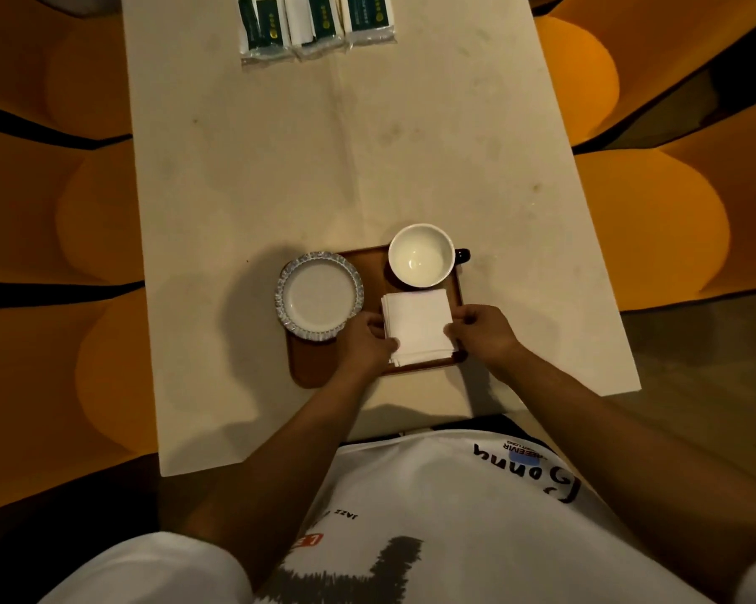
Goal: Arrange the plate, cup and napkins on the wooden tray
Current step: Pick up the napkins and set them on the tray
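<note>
A brown wooden tray [319,370] lies near the front of the cream table. A white plate [318,296] with a blue patterned rim rests on the tray's left side, overhanging its left edge. At the tray's back right stands a white cup [420,255], its dark handle pointing right. A stack of white napkins [417,322] lies on the tray in front of the cup. My left hand [365,342] grips the stack's left edge and my right hand [483,331] grips its right edge.
Three wrapped napkin packs [317,24] with green labels lie at the table's far end. The cream table [345,159] is long and narrow. Orange rounded seats [646,220] flank it on both sides. My white shirt fills the bottom of the view.
</note>
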The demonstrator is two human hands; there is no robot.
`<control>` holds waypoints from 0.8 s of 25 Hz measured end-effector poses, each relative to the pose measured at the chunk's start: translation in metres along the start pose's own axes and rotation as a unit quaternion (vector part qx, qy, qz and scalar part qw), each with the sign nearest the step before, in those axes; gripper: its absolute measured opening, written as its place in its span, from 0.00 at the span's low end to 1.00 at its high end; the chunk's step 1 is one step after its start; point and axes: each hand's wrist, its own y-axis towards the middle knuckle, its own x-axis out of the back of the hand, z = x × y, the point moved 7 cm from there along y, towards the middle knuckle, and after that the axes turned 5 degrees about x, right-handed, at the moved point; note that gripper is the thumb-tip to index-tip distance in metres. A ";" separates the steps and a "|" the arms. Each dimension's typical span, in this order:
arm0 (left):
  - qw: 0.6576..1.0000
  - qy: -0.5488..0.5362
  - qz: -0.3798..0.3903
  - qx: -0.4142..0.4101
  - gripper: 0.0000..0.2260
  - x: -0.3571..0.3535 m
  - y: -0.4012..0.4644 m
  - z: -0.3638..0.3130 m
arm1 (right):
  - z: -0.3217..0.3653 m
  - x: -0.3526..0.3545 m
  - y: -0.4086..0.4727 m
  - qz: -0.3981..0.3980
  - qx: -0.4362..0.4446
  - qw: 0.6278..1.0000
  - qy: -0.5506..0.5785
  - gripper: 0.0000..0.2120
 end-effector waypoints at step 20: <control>0.930 0.282 -0.075 -0.224 0.27 -0.023 -0.017 -0.025 | 0.008 0.009 0.010 -0.052 0.193 0.934 -0.295 0.15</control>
